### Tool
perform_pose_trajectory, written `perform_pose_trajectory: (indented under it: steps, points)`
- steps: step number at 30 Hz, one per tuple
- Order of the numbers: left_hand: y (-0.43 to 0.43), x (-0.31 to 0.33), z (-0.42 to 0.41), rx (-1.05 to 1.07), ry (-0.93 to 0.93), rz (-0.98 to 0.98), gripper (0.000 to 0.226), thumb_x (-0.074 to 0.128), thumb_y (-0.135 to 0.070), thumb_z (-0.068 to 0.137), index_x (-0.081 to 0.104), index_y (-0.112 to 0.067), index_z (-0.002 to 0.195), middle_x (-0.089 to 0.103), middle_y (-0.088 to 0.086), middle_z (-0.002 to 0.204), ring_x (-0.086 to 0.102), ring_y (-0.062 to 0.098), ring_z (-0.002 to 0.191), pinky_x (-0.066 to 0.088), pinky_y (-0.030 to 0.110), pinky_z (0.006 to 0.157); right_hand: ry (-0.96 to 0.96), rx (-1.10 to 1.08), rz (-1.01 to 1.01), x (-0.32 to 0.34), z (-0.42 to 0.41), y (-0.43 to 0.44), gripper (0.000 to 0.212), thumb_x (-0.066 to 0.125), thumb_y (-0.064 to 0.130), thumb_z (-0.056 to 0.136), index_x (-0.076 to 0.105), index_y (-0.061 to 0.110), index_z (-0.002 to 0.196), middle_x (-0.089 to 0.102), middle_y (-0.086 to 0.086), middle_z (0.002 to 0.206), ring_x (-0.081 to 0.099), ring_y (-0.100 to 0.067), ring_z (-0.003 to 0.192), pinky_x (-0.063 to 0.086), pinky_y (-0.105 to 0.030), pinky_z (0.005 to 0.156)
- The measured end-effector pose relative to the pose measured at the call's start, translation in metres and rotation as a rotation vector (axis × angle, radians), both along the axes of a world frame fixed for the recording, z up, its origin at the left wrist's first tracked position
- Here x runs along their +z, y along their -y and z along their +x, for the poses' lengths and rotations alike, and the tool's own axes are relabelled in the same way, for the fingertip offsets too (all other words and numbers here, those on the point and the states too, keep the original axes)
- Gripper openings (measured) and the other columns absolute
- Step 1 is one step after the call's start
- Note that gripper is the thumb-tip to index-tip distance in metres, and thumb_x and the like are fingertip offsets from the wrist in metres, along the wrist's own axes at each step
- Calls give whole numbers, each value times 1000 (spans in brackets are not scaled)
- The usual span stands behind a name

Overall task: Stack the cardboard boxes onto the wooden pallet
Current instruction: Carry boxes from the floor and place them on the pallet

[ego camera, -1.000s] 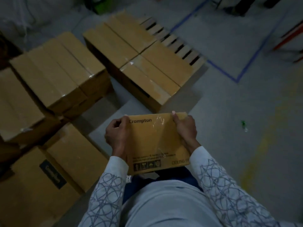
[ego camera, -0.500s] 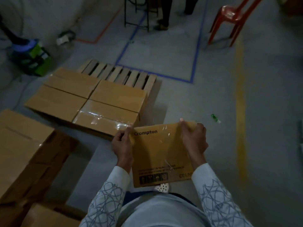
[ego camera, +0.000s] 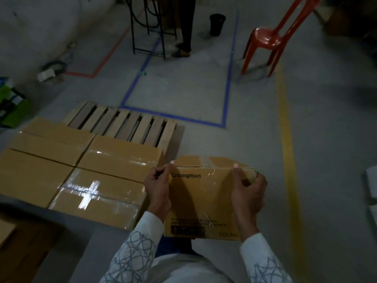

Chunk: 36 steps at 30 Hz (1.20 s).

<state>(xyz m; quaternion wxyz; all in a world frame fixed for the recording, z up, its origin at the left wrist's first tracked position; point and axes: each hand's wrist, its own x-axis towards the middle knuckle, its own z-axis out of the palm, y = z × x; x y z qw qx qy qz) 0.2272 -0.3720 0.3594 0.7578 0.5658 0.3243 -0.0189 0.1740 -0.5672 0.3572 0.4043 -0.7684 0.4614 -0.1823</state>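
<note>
The box [ego camera: 204, 199] is held up just right of the pallet [ego camera: 126, 124], with the left hand [ego camera: 158, 190] and right hand [ego camera: 247, 195] each curled in a grip round one side. It looks stiff and fairly light. The glossy tape [ego camera: 212, 174] may be slippery, so bare cardboard edges suit best.

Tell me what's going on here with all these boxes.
A person holds a Crompton cardboard box in front of their body, the left hand gripping its left edge and the right hand its right edge. Ahead and to the left, a wooden pallet on the floor carries a layer of flat boxes; its far slats are bare. The held box is not yet on it.
</note>
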Motion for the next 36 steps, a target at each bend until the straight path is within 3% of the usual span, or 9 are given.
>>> perform_pose_trajectory:
  steps: [4, 14, 19, 22, 25, 28, 30, 32, 36]
  points:
    - [10, -11, 101, 39, -42, 1, 18, 85, -23, 78, 69, -17, 74, 71, -3, 81, 64, 15, 90, 53, 35, 82, -34, 67, 27, -5, 113, 17, 77, 54, 86, 76, 51, 24, 122, 59, 0, 127, 62, -32, 112, 45, -60, 104]
    - [-12, -16, 304, 330, -141, -53, 21, 86, -26, 78, 68, -15, 77, 63, 1, 81, 57, 16, 86, 47, 31, 71, -35, 395, 38, 1, 385, 3, 73, 58, 86, 74, 50, 29, 119, 59, 6, 123, 64, -25, 107, 44, -59, 104]
    - [-28, -63, 403, 545, -241, -47, 22, 89, -32, 73, 72, -18, 79, 75, 11, 102, 66, 28, 106, 54, 47, 95, -110, 669, 116, -47, 530, -17, 68, 57, 90, 74, 41, 46, 123, 58, 14, 127, 63, -19, 113, 46, -62, 106]
    - [-29, -102, 459, 701, -342, -74, 17, 87, -27, 73, 72, -21, 76, 76, 9, 104, 66, 31, 110, 53, 53, 99, -167, 817, 189, -90, 614, -30, 68, 66, 80, 78, 45, 41, 130, 57, 13, 130, 60, -14, 111, 48, -54, 107]
    - [-23, -142, 504, 822, -460, -162, 15, 86, -23, 72, 71, -23, 74, 75, 10, 100, 67, 36, 107, 54, 54, 95, -254, 918, 276, -135, 681, -42, 65, 74, 59, 86, 48, 28, 137, 57, 6, 134, 58, -13, 109, 52, -40, 97]
    - [-17, -179, 534, 914, -527, -272, 16, 82, -18, 75, 70, -17, 86, 74, 13, 106, 68, 34, 101, 57, 51, 90, -364, 998, 316, -186, 731, -46, 64, 76, 54, 87, 50, 22, 137, 57, 3, 134, 61, -18, 115, 54, -43, 100]
    - [-9, -201, 546, 952, -531, -352, 17, 77, -16, 80, 65, -13, 92, 70, 12, 97, 66, 24, 83, 61, 34, 68, -431, 1039, 313, -210, 754, -48, 63, 76, 52, 88, 49, 21, 135, 57, 1, 135, 60, -21, 119, 53, -43, 102]
    - [-3, -212, 558, 982, -517, -440, 14, 71, -17, 87, 60, -12, 95, 63, 7, 84, 59, 15, 64, 51, 21, 49, -441, 1025, 311, -222, 772, -49, 53, 76, 46, 90, 48, 24, 128, 58, 1, 131, 61, -21, 115, 53, -42, 100]
    - [-1, -219, 572, 1053, -547, -478, 30, 69, -17, 90, 64, -3, 115, 66, 9, 88, 61, 18, 70, 50, 19, 47, -514, 1082, 279, -228, 800, -45, 52, 76, 49, 89, 51, 19, 123, 60, -4, 125, 62, -22, 108, 55, -43, 94]
